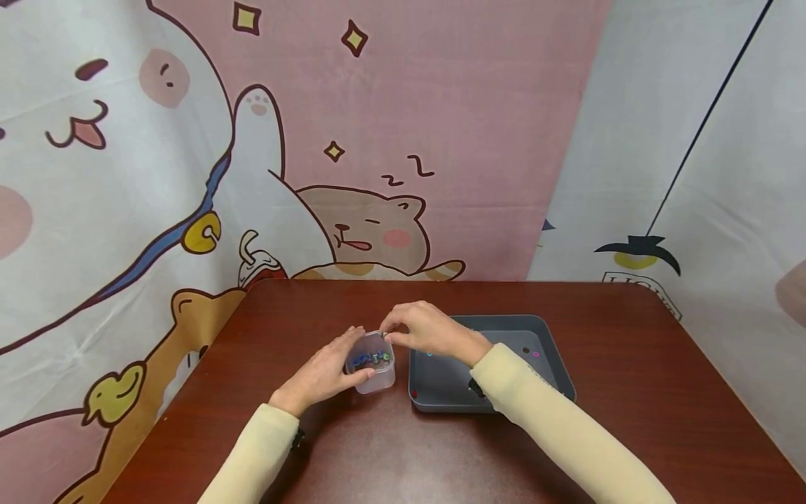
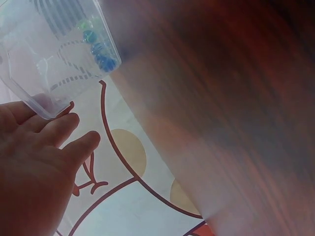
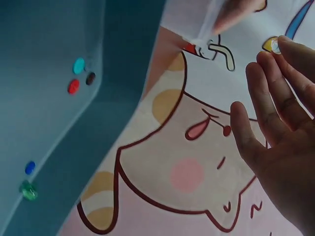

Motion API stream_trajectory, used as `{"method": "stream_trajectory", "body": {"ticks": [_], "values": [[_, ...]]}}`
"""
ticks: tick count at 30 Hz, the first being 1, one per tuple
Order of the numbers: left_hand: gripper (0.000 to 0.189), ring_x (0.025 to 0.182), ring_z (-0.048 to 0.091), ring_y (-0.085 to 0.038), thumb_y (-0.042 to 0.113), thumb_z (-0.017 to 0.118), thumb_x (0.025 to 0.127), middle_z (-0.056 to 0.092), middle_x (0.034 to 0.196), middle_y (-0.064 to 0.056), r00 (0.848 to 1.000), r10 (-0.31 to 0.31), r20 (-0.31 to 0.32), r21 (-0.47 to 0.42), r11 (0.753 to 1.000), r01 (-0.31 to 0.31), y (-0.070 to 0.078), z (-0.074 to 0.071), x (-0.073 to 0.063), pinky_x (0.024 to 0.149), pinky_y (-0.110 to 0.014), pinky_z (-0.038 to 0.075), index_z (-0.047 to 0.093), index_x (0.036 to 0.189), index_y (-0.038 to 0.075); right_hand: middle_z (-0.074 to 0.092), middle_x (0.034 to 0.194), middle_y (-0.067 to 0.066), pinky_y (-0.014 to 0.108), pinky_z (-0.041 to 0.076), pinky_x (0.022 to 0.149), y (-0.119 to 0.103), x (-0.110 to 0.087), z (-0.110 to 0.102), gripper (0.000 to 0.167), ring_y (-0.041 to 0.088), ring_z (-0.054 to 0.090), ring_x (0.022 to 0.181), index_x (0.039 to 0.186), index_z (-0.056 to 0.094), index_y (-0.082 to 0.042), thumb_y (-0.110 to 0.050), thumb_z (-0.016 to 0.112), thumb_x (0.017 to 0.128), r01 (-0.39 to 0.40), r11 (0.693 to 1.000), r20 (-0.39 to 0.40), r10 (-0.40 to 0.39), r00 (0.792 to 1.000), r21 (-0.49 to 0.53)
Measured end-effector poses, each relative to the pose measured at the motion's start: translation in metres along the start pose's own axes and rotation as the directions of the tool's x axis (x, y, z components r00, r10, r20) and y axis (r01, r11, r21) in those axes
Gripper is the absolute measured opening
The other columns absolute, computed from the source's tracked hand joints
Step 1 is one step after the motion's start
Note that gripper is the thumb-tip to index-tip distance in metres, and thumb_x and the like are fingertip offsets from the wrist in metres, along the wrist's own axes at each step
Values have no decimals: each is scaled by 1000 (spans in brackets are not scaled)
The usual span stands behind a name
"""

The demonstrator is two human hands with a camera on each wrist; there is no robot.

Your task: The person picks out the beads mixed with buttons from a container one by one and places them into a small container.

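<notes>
A clear plastic container (image 1: 378, 381) stands on the table left of the tray, with several blue and green glass marbles (image 2: 101, 51) inside. My left hand (image 1: 324, 367) holds the container from its left, thumb along the near side and fingers along the far side. Over the container's far right rim is my right hand (image 1: 431, 329), pinching a small clear round piece (image 3: 275, 45), apparently a glass marble, between thumb and index finger. The other fingers of that hand are extended. Exactly what the piece is remains hard to make out.
A grey tray (image 1: 491, 404) lies to the right, partly under my right forearm. Inside it are small flat discs, among them a cyan one (image 3: 78, 66), a red one (image 3: 73, 87) and a blue one (image 3: 30, 167), plus a green glass marble (image 3: 28, 191). A printed curtain (image 1: 478, 140) hangs behind the table.
</notes>
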State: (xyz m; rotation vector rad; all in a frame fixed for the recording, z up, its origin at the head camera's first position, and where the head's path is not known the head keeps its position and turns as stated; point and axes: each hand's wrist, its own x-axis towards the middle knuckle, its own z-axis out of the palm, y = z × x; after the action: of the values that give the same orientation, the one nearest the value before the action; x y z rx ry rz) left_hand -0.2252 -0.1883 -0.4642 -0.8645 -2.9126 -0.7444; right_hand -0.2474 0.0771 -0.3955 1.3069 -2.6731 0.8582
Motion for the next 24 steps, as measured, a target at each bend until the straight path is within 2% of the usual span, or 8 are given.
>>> {"method": "stream_trajectory", "body": {"ticks": [7,12,18,24], "values": [[91,148,38,-39,62,69,93,41,161,-19,1000,2,5,5,1000,-2,0,0,1,112,-59,41,41,158,5,73,108,-3,23,55,77,0,4,15,14,5,67,91,111,79,-15,-16,74,98,-1,1000,75,3,997,-25],[92,148,38,-39,61,69,93,40,162,-18,1000,-9,11,6,1000,9,1,0,0,111,-59,41,40,158,4,73,110,-5,23,55,80,0,3,14,17,4,67,93,115,78,-17,-20,74,99,-26,999,97,29,995,-26],[92,148,39,-38,61,70,92,41,161,-19,1000,-9,3,8,1000,9,2,-1,0,112,-58,41,40,159,6,73,118,-4,31,57,84,6,-8,-1,21,9,68,100,120,76,-17,-23,71,101,-49,999,19,49,999,16],[91,149,38,-37,58,72,92,40,162,-19,1000,-19,0,-2,1000,19,2,0,-1,113,-58,39,39,159,7,72,124,-6,39,56,96,14,-25,-26,24,13,67,115,124,75,-19,-27,69,102,-106,993,-67,110,992,58]]}}
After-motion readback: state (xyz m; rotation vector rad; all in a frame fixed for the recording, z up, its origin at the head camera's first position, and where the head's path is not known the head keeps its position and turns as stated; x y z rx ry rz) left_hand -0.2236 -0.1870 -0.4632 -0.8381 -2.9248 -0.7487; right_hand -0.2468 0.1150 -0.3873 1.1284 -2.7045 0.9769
